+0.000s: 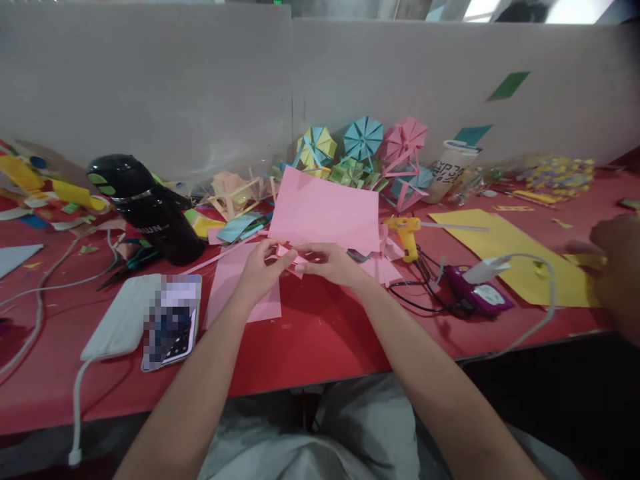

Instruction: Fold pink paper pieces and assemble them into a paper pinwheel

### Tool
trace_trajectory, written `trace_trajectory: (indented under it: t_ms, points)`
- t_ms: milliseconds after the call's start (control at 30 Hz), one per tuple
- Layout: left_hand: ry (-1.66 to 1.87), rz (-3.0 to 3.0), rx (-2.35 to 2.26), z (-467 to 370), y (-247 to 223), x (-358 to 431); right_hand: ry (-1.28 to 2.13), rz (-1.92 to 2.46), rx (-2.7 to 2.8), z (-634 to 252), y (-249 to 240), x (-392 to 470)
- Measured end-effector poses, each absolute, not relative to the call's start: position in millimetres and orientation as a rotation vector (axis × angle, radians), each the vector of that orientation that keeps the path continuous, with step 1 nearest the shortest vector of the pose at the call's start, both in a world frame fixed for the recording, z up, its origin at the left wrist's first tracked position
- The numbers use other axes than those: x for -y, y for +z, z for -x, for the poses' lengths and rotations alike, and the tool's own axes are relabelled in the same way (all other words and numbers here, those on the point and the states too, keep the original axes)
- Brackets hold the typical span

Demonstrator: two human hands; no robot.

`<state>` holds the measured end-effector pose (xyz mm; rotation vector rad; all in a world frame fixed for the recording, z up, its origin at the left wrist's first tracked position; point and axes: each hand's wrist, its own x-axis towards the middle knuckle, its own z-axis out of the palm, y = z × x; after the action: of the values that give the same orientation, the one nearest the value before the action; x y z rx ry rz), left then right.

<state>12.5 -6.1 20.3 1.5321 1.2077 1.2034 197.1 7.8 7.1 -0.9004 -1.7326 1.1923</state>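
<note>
Supporting red table: is carrying paper sheets, tools and folded models.
Yellow sheet: is lying at right, near the yellow glue gun.
Large pink sheet: is resting just behind both hands.
Black bottle: is standing well to the left.
Left hand: thumb and fingers are clamping one end of a small pink paper piece.
Right hand: fingertips are pinching its other end.
Small pink paper piece: is sitting between the hands; table contact, cannot tell.
</note>
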Motion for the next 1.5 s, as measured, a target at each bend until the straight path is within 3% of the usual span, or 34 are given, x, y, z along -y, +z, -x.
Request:
trace_trajectory:
  t_ms: [400,767,1500]
  points:
    - [1.077,-1.561,-1.120,-2.2,23.1,4.6,1.431,0.907,1.564,-203.1,14.1,-6.5]
    - [1.053,-1.418,-1.139,-6.1,20.4,4.8,0.801,0.981,1.744,-196.1,0.9,-11.6]
    - [1.029,-1.519,-1.220,-9.0,22.5,9.9,0.741,1.048,1.732,-195.8,2.6,-13.1]
